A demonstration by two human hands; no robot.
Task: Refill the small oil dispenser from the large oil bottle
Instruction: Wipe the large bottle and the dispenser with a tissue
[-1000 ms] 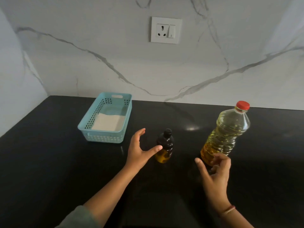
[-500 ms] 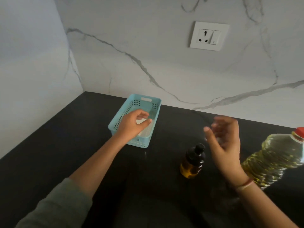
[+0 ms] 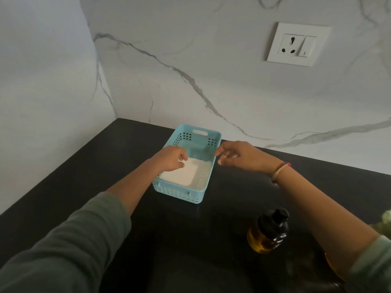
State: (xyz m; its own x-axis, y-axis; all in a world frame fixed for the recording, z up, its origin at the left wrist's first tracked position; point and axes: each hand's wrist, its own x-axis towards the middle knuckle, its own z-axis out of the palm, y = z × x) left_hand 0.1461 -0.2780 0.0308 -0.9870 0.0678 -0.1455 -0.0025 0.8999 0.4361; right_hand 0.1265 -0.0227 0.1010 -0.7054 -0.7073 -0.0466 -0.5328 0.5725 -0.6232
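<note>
The black stone countertop (image 3: 232,197) runs into the wall corner. A light blue perforated basket (image 3: 179,193) stands on it near the back. The small oil dispenser (image 3: 268,231) stands upright nearer, to the right. The large oil bottle (image 3: 386,221) shows only partly at the right edge.

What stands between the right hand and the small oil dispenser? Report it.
Nothing visible does. The right hand is beside the blue basket's right rim; only bare black counter lies between it and the capped small oil dispenser.
</note>
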